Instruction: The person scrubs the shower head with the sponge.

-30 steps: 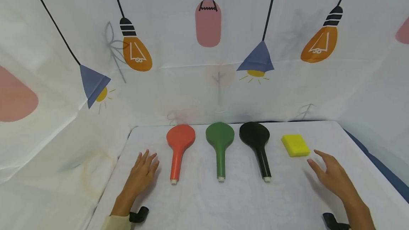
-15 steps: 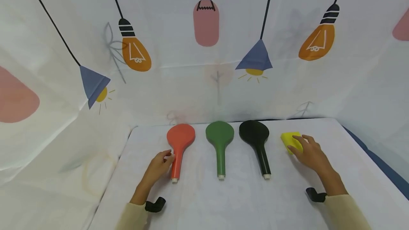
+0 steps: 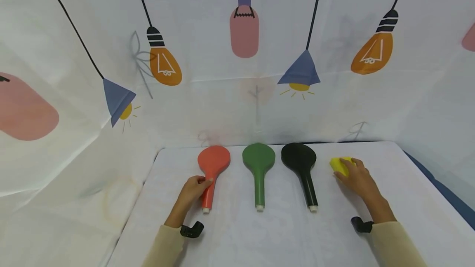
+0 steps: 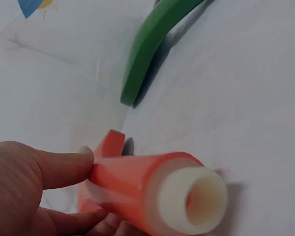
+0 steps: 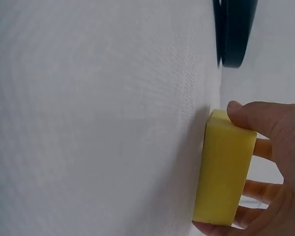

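My left hand [image 3: 191, 193] holds the red hand shower head [image 3: 214, 158] by its handle. In the left wrist view, the thumb lies on one side of the handle with fingers under it, and the hollow white end [image 4: 206, 200] points at the camera. At the right, my right hand [image 3: 360, 178] grips a yellow sponge-like block [image 3: 338, 166] from above. The right wrist view shows the block [image 5: 223, 169] between thumb and fingers, close to the cloth. A green shower head [image 3: 258, 158] and a black one [image 3: 298, 158] lie between the hands.
White cloth covers the table [image 3: 282, 234]. Behind it hangs a white sheet [image 3: 208, 106] printed with lamps and bulbs. A dark blue edge [image 3: 441, 188] shows along the table's right side.
My left hand has moved right onto the red shower head and taken its handle. My right hand has moved left and up onto the yellow block and grips it.
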Motion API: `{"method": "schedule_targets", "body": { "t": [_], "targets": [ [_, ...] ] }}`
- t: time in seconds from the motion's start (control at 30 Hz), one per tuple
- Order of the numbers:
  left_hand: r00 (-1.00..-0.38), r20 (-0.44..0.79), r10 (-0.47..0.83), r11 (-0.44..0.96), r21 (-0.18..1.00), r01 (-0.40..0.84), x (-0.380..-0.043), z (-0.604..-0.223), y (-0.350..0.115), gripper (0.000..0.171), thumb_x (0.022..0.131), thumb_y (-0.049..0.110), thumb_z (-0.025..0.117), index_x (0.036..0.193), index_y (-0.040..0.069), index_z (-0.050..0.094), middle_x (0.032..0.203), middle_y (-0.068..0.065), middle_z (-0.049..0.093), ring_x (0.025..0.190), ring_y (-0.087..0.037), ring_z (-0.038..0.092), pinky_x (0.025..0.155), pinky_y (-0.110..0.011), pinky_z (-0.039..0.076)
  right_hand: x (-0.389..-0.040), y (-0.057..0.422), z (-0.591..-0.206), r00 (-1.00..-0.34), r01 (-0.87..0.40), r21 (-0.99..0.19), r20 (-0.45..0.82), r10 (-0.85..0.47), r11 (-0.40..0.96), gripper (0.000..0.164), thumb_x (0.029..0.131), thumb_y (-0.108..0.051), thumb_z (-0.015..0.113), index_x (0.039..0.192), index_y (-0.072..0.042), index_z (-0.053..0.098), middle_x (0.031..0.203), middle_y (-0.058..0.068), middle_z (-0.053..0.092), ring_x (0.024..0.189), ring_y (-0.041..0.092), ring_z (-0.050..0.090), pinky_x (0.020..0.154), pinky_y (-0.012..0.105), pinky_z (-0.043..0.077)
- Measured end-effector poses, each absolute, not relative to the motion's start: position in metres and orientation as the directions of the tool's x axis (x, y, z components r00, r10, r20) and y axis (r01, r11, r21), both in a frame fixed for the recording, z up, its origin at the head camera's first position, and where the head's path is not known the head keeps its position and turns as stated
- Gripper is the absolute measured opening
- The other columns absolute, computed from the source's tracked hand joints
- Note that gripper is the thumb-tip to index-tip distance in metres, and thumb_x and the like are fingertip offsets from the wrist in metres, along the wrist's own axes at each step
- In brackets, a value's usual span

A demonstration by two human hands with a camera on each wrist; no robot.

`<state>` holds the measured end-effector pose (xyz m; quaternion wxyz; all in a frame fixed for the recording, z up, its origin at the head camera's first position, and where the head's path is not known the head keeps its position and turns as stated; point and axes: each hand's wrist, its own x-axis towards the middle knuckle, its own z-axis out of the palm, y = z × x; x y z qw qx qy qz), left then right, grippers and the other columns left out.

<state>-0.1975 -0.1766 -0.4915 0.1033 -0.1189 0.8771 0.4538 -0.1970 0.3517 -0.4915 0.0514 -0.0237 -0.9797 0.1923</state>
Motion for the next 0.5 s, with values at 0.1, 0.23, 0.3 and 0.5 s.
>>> {"method": "schedule_targets", "body": {
  "t": [0.1, 0.23, 0.3, 0.5],
  "targets": [
    [-0.937, -0.328, -0.118, 0.518, 0.785, -0.340, -0.200, -0.491, -0.177, 0.060, 0.094, 0.039, 0.067, 0.129, -0.009, 0.058, 0.115, -0.019, 0.065, 0.091, -0.023, 0.062, 0.076, -0.032, 0.054, -0.197, 0.352, -0.493, -0.993, 0.020, -0.389, 0.103, 0.065, 0.921, 0.058, 0.095, -0.023, 0.064, 0.139, 0.009, 0.044, 0.137, 0.046, 0.032, 0.116, 0.065, 0.044, 0.092, 0.071, 0.044],
    [-0.920, -0.380, -0.094, 0.427, 0.819, -0.382, -0.201, -0.492, -0.179, 0.059, 0.094, 0.035, 0.068, 0.128, -0.011, 0.056, 0.109, -0.016, 0.063, 0.089, -0.022, 0.060, 0.071, -0.027, 0.052, -0.194, 0.353, -0.493, -0.990, 0.024, -0.415, 0.114, 0.078, 0.910, 0.057, 0.096, -0.023, 0.062, 0.141, 0.007, 0.044, 0.139, 0.045, 0.032, 0.119, 0.064, 0.042, 0.094, 0.072, 0.042],
    [-0.916, -0.393, -0.075, 0.359, 0.847, -0.393, -0.201, -0.493, -0.181, 0.056, 0.094, 0.031, 0.069, 0.128, -0.012, 0.056, 0.106, -0.013, 0.062, 0.088, -0.020, 0.059, 0.071, -0.026, 0.051, -0.191, 0.352, -0.490, -0.986, 0.014, -0.428, 0.145, 0.084, 0.904, 0.056, 0.096, -0.023, 0.063, 0.141, 0.005, 0.046, 0.139, 0.044, 0.034, 0.120, 0.064, 0.041, 0.095, 0.072, 0.041],
    [-0.930, -0.366, -0.024, 0.156, 0.918, -0.365, -0.201, -0.495, -0.185, 0.053, 0.094, 0.022, 0.070, 0.128, -0.016, 0.055, 0.099, -0.008, 0.064, 0.084, -0.015, 0.058, 0.074, -0.026, 0.050, -0.186, 0.339, -0.474, -0.959, -0.050, -0.481, 0.269, 0.093, 0.875, 0.054, 0.097, -0.026, 0.065, 0.141, 0.002, 0.050, 0.140, 0.041, 0.038, 0.124, 0.061, 0.041, 0.098, 0.073, 0.039]
  ]
}}
